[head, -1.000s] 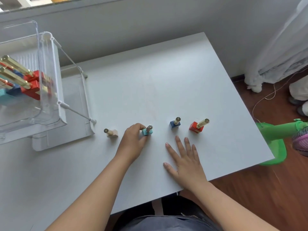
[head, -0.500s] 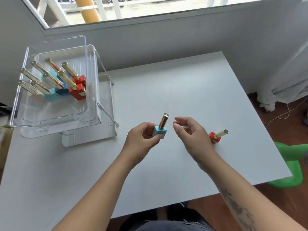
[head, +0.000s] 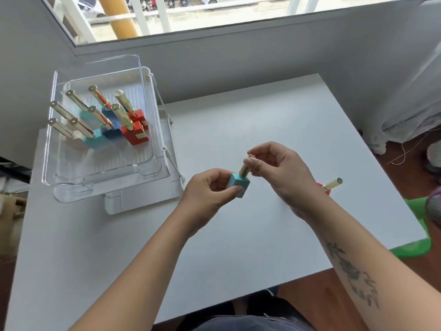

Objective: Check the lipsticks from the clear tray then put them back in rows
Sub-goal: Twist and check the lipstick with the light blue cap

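We saw the tray (head: 152,130) at the table's (head: 238,247) far left, lipsticks (head: 114,125) standing in rows inside. Right of it, above the table, both hands met on one lipstick (head: 239,183). Another lipstick (head: 330,185) lay behind the right hand (head: 281,168).

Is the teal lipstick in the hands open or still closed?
Closed, as far as shown: the gold cap sits on the teal lipstick. The left hand holds its base; the right hand pinches the cap.

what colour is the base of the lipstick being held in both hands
Light teal-blue base, with a gold tube above; the head view shows it clearly.
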Available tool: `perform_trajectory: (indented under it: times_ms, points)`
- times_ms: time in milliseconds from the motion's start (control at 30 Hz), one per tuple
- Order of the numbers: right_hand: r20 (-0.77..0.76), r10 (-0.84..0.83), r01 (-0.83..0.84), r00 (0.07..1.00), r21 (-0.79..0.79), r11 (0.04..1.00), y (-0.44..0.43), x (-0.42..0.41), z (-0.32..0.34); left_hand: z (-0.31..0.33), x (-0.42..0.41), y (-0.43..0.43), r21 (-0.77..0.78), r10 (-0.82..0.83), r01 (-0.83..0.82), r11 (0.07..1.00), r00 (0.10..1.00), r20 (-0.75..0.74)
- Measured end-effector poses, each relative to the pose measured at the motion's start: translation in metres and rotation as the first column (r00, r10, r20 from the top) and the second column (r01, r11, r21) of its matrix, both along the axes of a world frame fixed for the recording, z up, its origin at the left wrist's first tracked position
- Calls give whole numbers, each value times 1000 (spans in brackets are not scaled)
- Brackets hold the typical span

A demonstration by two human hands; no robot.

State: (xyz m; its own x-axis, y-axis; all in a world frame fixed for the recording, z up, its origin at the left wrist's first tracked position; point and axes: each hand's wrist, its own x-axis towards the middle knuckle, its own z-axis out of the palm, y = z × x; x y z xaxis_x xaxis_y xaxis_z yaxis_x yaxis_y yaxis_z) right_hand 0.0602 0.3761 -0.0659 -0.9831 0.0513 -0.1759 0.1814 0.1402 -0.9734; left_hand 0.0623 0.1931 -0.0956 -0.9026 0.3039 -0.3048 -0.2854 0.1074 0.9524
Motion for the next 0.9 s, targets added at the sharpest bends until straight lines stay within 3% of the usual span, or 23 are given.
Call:
perform_trajectory:
  times_ms: [233,567,767,900]
  points:
    - [19,54,-53,998,-67,996,-5,-2,12,4,-8,-17,3,-49,49,999,999,14]
    - [22,-9,9,1000,10,1000,-18,0,16,9,-10,-27,24,-96,96,995,995,21]
    - [47,102,-100,994,-36,994,-15,1,22,15,-10,-25,17,-94,94,995,995,26]
    - [5,35,-35,999,22,999,-16,-2,22,17,-10,-22,7,-96,95,995,995,23]
